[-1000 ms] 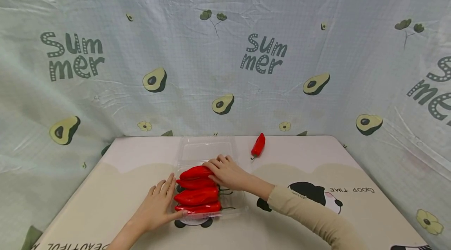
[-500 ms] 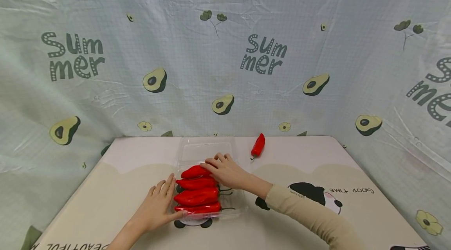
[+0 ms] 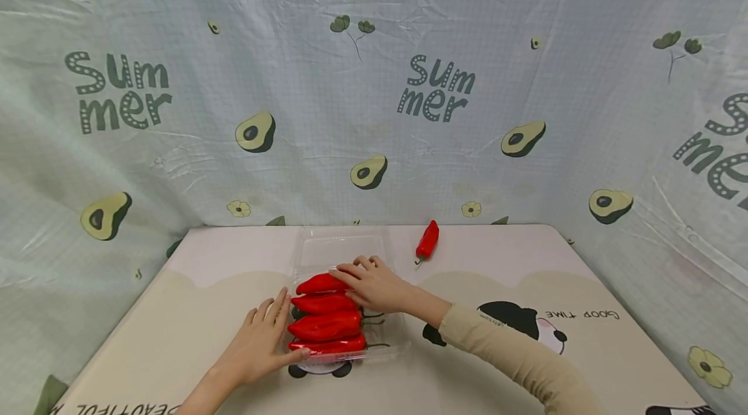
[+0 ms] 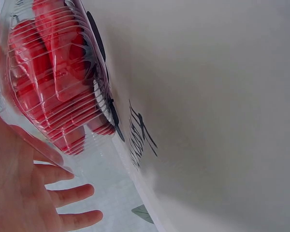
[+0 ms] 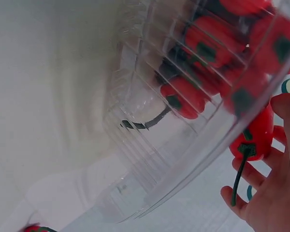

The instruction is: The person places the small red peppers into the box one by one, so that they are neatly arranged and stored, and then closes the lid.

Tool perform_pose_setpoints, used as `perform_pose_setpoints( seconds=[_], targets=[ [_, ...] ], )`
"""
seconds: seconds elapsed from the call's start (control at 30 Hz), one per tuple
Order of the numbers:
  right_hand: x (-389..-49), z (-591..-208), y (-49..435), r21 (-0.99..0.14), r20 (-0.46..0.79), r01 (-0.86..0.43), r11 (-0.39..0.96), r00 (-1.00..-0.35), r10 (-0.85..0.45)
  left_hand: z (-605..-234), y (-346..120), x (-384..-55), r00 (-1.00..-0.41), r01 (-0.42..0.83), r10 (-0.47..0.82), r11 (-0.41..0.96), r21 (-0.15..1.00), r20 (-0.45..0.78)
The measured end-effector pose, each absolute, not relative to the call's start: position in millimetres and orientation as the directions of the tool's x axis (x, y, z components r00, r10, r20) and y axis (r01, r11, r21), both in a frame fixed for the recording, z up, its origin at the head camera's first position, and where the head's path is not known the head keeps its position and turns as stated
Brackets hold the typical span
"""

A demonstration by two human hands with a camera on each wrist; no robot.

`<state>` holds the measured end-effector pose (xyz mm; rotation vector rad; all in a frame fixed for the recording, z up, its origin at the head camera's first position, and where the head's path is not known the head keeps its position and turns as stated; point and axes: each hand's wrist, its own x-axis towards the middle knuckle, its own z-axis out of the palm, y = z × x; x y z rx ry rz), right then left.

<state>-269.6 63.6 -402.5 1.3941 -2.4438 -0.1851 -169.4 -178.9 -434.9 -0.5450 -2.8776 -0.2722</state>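
Plastic box (image 3: 393, 337) holds at least 4 peppers (image 3: 327, 326); 1 lies outside.

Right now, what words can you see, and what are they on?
"Sum mer", twice, on the hanging cloth; a third is cut off.
"GOOD TIME", upside down, on the table cover.
"BEAUTIFUL", upside down and partly cut off, on that cover too.
Too small or blurred: lettering on the panda print, slanted writing in the left wrist view.
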Motion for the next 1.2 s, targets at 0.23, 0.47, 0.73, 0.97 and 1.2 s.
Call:
perform_pose_setpoints(
  seconds=[0.23,0.47,0.73,0.97,1.2],
  targets=[
    [-268,-398,60,0.253,0.115,-0.793,0.553,-0.543,-0.832,-435,-179,-171,-0.909,0.382,0.344,0.914,0.138,0.235],
    [-268,-398,62,0.236,0.120,-0.782,0.576,-0.565,-0.816,-435,-180,-173,-0.909,0.381,0.345,0.914,0.135,0.234],
    [-270,-395,70,0.189,0.121,-0.778,0.599,-0.587,-0.801,-434,-180,-174,-0.909,0.382,0.345,0.914,0.137,0.235],
    [-268,-397,72,0.175,0.093,-0.783,0.597,-0.590,-0.802,-436,-180,-172,-0.916,0.372,0.339,0.917,0.140,0.216],
    [-266,-398,73,0.180,0.096,-0.777,0.603,-0.596,-0.797,-438,-179,-172,-0.914,0.375,0.338,0.915,0.149,0.225]
  ],
)
